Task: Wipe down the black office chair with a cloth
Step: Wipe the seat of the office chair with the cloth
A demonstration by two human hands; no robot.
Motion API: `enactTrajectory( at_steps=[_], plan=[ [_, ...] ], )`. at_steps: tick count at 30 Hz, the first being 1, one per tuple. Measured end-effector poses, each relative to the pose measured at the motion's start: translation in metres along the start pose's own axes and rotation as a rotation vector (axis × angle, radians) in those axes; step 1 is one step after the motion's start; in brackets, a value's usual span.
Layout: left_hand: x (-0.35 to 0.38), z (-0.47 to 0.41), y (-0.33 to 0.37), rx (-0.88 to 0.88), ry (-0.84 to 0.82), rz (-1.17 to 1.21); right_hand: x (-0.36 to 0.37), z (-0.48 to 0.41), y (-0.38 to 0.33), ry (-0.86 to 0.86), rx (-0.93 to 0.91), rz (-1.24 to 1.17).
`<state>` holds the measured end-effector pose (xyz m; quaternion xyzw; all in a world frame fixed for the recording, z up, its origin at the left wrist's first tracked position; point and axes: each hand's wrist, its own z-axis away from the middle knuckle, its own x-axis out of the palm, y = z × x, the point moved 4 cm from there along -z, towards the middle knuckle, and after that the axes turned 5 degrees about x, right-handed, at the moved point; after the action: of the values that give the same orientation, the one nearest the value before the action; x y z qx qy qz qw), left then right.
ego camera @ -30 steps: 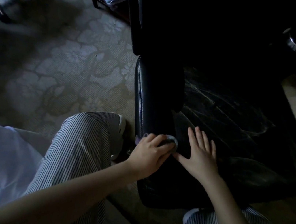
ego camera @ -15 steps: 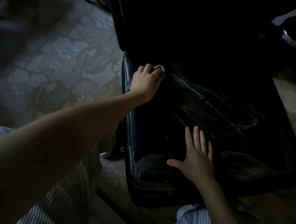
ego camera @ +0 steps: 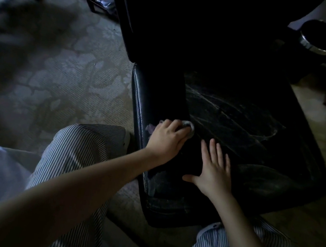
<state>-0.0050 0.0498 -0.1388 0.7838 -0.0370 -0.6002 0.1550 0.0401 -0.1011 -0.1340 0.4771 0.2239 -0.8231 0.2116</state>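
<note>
Pinstriped trouser legs (ego camera: 81, 153), cut off by the bottom edge, flank the front of the black leather office chair (ego camera: 243, 118). The right hand (ego camera: 214, 171) lies flat on the seat with its fingers spread. Just beside it, the left hand (ego camera: 166, 138) curls over a small pale cloth (ego camera: 189, 126) on the seat's left bolster; only the cloth's edges peek out. Streaks show on the seat. The backrest is lost in shadow. Beyond lie a pale patterned carpet (ego camera: 57, 86) and a blurred round black container with a metal band (ego camera: 320, 39).
</note>
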Motion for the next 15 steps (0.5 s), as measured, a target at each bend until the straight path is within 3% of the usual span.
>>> enactTrajectory(
  at_steps=[5,8,9,11,15],
  plan=[
    [-0.004,0.036,0.033,0.089,-0.147,0.115,-0.005,0.005,0.004,-0.009,-0.008,0.031],
    [-0.012,0.032,0.022,0.064,-0.329,0.372,-0.008,0.012,0.005,0.016,-0.029,0.033],
    [-0.019,0.025,0.017,0.066,-0.311,0.453,-0.011,0.012,0.006,0.021,-0.031,0.011],
    [-0.033,0.003,-0.002,0.045,-0.125,0.476,-0.017,0.005,0.007,0.021,-0.031,-0.037],
    [-0.041,-0.059,-0.048,-0.103,0.056,0.261,-0.025,-0.021,0.008,0.01,-0.035,-0.057]
  ],
)
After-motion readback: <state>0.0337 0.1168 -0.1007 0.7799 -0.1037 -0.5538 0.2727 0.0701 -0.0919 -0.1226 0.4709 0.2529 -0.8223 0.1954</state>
